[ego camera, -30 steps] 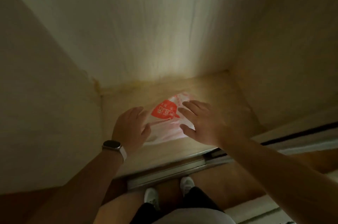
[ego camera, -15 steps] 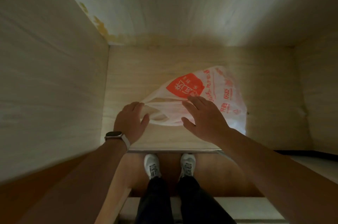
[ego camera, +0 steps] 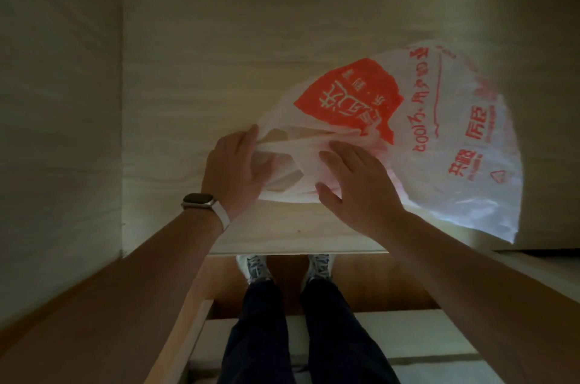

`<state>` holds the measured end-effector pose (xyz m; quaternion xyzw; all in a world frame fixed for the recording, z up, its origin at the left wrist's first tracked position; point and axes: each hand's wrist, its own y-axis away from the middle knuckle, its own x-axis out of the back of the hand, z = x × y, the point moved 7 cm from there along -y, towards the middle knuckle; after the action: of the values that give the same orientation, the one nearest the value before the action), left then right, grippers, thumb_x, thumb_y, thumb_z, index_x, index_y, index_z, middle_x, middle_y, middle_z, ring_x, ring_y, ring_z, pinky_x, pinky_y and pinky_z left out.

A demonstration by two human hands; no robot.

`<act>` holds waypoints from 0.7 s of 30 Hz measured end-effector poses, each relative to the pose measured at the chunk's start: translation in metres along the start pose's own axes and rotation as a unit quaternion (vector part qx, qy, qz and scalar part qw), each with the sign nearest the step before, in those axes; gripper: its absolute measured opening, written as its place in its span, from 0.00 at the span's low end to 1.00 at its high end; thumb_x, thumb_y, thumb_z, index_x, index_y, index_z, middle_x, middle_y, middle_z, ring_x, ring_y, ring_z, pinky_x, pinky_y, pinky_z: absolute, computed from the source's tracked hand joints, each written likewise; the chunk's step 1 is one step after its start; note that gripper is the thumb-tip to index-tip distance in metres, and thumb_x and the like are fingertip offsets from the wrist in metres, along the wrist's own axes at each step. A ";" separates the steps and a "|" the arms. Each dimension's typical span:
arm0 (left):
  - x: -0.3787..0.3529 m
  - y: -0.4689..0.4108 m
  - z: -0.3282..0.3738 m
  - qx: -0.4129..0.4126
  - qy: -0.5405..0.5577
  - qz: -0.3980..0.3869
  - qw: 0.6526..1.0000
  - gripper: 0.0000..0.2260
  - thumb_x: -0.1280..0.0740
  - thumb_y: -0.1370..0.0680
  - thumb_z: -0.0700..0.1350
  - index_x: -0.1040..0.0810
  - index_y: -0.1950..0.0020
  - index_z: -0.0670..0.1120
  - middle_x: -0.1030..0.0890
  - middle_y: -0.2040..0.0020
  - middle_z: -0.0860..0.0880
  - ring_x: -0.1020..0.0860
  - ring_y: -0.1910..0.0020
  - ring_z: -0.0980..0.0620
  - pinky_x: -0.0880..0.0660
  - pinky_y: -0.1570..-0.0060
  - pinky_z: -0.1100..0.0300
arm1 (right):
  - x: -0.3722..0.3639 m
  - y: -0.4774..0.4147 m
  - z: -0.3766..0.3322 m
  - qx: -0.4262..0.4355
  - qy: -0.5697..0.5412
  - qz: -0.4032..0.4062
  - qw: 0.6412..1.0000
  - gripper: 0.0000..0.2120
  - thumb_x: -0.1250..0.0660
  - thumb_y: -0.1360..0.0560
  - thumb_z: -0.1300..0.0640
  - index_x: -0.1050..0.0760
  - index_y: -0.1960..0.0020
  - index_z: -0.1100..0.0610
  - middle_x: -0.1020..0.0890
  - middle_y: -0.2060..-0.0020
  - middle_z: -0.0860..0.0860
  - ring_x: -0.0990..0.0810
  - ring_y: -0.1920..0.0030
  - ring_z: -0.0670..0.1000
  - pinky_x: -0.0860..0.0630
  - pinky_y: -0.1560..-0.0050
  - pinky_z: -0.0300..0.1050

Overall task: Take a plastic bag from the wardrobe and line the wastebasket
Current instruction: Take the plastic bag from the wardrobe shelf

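A white plastic bag (ego camera: 439, 138) with a red logo and red print lies flat on the wardrobe shelf (ego camera: 194, 94), reaching to the right side panel. My left hand (ego camera: 235, 170), with a watch on its wrist, pinches the bag's handle loops at their left end. My right hand (ego camera: 357, 192) lies palm down on the handles just to the right, fingers spread and not closed on the bag. The wastebasket is out of sight.
The wardrobe's left side panel (ego camera: 59, 120) and back wall (ego camera: 282, 7) close in the shelf. Below the shelf's front edge (ego camera: 295, 250) I see my own legs and shoes (ego camera: 318, 267) on a wooden floor.
The view has dropped closer over the shelf. My left hand has closed on the bag's handles and my right hand has slid onto them; the bag has spread out wider to the right.
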<state>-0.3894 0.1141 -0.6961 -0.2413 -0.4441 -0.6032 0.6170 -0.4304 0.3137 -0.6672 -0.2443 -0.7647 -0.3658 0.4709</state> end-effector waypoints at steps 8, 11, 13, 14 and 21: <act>-0.010 0.004 0.020 -0.018 0.088 0.025 0.996 0.22 0.40 0.23 0.58 0.21 0.42 0.42 0.21 0.53 0.44 0.24 0.53 0.44 0.31 0.56 0.57 | -0.010 -0.006 0.004 -0.004 0.002 0.011 1.000 0.22 0.43 0.24 0.46 0.31 0.33 0.55 0.28 0.33 0.55 0.29 0.34 0.57 0.31 0.35 0.56; -0.004 0.005 0.029 -0.007 0.117 0.022 0.993 0.22 0.41 0.24 0.61 0.19 0.47 0.44 0.22 0.57 0.50 0.27 0.58 0.52 0.35 0.58 0.60 | -0.006 -0.006 0.003 -0.003 0.005 0.013 1.000 0.21 0.41 0.25 0.47 0.31 0.34 0.54 0.27 0.34 0.54 0.28 0.35 0.57 0.30 0.36 0.55; 0.001 0.004 0.031 0.025 0.113 0.022 0.993 0.22 0.42 0.24 0.63 0.19 0.53 0.46 0.24 0.61 0.53 0.29 0.62 0.54 0.36 0.62 0.60 | -0.003 -0.004 0.000 -0.002 0.001 0.011 1.000 0.20 0.40 0.25 0.48 0.30 0.35 0.55 0.26 0.35 0.54 0.27 0.36 0.57 0.30 0.37 0.55; 0.005 0.003 0.031 0.042 0.113 0.025 0.992 0.22 0.41 0.24 0.62 0.20 0.57 0.45 0.25 0.64 0.52 0.29 0.64 0.53 0.37 0.64 0.60 | 0.001 -0.002 -0.002 -0.004 -0.003 0.012 1.000 0.20 0.40 0.24 0.48 0.30 0.35 0.55 0.26 0.35 0.55 0.27 0.36 0.57 0.29 0.36 0.55; 0.054 0.010 0.057 0.065 0.183 0.072 0.978 0.16 0.35 0.24 0.51 0.37 0.70 0.54 0.34 0.72 0.55 0.34 0.72 0.58 0.41 0.71 0.68 | 0.037 0.020 -0.008 -0.051 -0.004 0.020 0.998 0.21 0.41 0.22 0.47 0.29 0.34 0.58 0.24 0.35 0.56 0.27 0.34 0.59 0.29 0.35 0.57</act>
<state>-0.4008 0.1348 -0.6209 -0.1170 -0.3435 -0.5612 0.7439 -0.4274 0.3211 -0.6254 -0.2846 -0.7417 -0.3938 0.4623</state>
